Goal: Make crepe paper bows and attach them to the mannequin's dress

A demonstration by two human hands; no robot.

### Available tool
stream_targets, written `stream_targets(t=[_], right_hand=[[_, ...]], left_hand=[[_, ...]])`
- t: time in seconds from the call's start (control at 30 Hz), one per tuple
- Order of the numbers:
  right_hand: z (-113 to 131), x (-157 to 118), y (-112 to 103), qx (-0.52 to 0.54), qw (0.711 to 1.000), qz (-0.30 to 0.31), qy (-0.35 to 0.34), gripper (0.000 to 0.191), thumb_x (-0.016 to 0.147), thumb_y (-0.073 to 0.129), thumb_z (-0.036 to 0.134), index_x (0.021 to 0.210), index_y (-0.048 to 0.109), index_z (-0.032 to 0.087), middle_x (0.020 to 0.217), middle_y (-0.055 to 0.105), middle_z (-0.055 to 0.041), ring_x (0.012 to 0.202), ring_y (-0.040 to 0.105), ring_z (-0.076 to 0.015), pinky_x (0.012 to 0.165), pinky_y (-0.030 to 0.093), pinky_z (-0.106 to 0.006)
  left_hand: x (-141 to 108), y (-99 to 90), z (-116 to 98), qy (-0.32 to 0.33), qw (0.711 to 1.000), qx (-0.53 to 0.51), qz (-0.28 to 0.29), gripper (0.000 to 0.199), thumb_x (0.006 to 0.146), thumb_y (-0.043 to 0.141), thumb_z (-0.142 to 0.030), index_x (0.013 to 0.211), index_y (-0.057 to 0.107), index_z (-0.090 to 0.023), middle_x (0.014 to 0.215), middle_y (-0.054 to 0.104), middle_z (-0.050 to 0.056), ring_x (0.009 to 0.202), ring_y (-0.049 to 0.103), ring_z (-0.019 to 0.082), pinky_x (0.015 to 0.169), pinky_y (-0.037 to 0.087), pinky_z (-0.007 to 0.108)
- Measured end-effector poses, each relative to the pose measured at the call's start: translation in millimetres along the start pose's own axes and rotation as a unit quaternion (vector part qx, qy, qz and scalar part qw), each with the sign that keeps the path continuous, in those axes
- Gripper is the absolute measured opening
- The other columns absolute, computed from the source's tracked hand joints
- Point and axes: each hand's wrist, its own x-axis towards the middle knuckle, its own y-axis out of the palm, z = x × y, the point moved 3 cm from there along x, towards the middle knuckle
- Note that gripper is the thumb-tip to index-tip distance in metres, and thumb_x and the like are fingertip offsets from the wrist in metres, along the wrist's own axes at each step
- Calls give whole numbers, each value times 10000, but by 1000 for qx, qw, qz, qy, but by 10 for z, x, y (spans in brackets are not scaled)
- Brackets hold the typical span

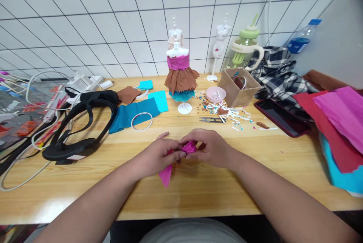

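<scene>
Over the front middle of the table, my left hand and my right hand meet around a piece of magenta crepe paper. Both are closed on it, pinching its bunched, folded part between fingertips. A loose pointed end of the paper hangs below my left hand. Beyond my hands stands a small dress form with a magenta top, a brown ruffled skirt and a blue layer underneath. Black thread snips lie just past my right hand. A white ring rests partly on teal paper to the left.
Left are a black headset and cables. Behind right are a bare dress form, a pink bowl among paper scraps, a cardboard box and a green-lidded jug. Far right lie a phone and coloured paper sheets.
</scene>
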Motion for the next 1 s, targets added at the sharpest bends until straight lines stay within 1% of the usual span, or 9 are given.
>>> stream_targets(t=[0.17, 0.33, 0.5, 0.6, 0.67, 0.77, 0.87, 0.93, 1.0], right_hand=[[10, 3, -82, 30, 998, -39, 23, 123, 801, 684, 294, 881, 722, 210, 812, 684, -20, 702, 624, -118, 565, 477, -198], [23, -3, -80, 9, 999, -48, 8, 88, 805, 672, 256, 865, 728, 222, 807, 688, -13, 692, 622, -115, 588, 485, -208], [81, 5, 4, 1, 999, -54, -6, 83, 809, 646, 202, 848, 717, 218, 797, 688, -3, 707, 623, -112, 592, 485, -199], [39, 6, -52, -17, 999, -43, 12, 130, 829, 623, 242, 929, 703, 223, 858, 690, -17, 754, 634, -129, 633, 503, -227], [-49, -4, -190, -91, 994, -59, 32, 230, 832, 629, 298, 1045, 673, 224, 964, 685, -44, 836, 632, -162, 703, 513, -276], [-227, -36, -488, -309, 936, -149, 77, 213, 887, 545, 277, 1045, 668, 203, 1033, 668, -84, 977, 587, -228, 859, 463, -382], [-406, -52, -633, -437, 880, -134, 125, 238, 903, 503, 227, 1080, 660, 203, 1058, 660, -106, 1035, 553, -276, 888, 416, -427], [-497, -55, -648, -481, 852, -117, 171, 229, 897, 502, 214, 1051, 671, 218, 1034, 664, -112, 1027, 553, -304, 841, 411, -444], [-550, -52, -628, -495, 836, -111, 210, 193, 882, 524, 226, 993, 682, 224, 984, 665, -116, 999, 561, -319, 795, 410, -448]], left_hand=[[8, -26, 0, -7, 1000, -22, -14, 246, 898, 491, -397, 851, 677, -243, 645, 639, -80, 649, 579, 114, 1159, 105, 415], [0, -44, -63, -2, 1000, -20, -24, 280, 848, 572, -443, 1040, 666, -261, 922, 706, -20, 881, 615, 175, 1159, 22, 452], [-2, -47, -77, 19, 998, 41, -32, 203, 888, 532, -378, 890, 699, -261, 907, 714, -18, 891, 632, 166, 1147, -6, 450], [2, -63, -33, 14, 997, 41, -67, 194, 881, 547, -370, 878, 713, -269, 845, 725, -26, 830, 643, 154, 1151, 27, 444], [10, -80, 8, -3, 995, 19, -101, 193, 869, 556, -368, 859, 721, -269, 819, 736, -26, 811, 649, 158, 1151, 77, 449], [21, -100, 69, -43, 988, -45, -140, 205, 844, 580, -385, 821, 734, -252, 788, 749, -17, 786, 658, 169, 1140, 167, 446], [23, -104, 108, -81, 976, -129, -156, 245, 822, 604, -416, 788, 742, -217, 777, 750, 15, 789, 659, 188, 1063, 323, 416], [21, -94, 126, -105, 964, -191, -151, 272, 805, 622, -434, 795, 746, -192, 778, 744, 43, 783, 654, 202, 909, 448, 368], [20, -80, 147, -123, 952, -242, -142, 288, 787, 646, -442, 813, 748, -174, 745, 734, 54, 738, 645, 197, 767, 486, 315]])
